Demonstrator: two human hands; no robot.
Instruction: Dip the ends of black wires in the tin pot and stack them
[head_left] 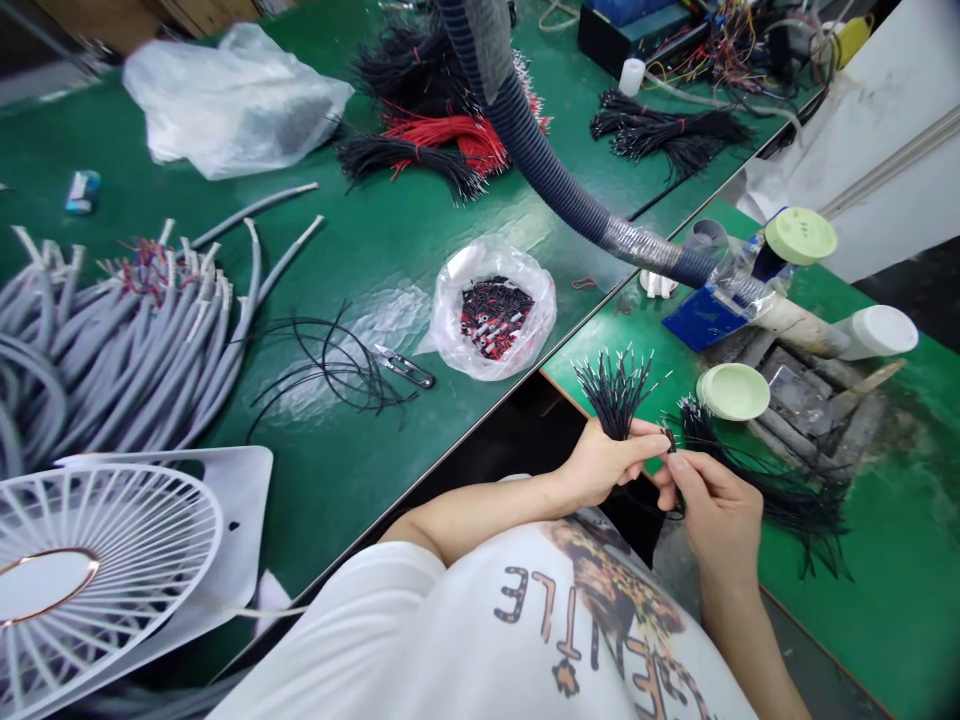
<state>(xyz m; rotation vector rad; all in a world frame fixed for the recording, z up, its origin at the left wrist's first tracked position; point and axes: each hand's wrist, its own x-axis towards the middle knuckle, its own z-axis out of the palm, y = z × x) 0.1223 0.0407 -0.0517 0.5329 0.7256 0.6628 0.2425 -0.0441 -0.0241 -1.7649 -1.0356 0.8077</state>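
One bundle of black wires [616, 398] lay gripped in the left hand [596, 465], its long axis pointing away from the torso [525, 610], pale ends foremost; the right hand [716, 495], just beside, pinched dark strands [670, 436] near the left fingertips [657, 443].

Glossy green worktable [375, 265] — light-streaked — beside a green bench [907, 590].

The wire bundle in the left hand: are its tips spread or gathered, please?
Spread: above the left hand, the wire bundle fans out, its tips apart.
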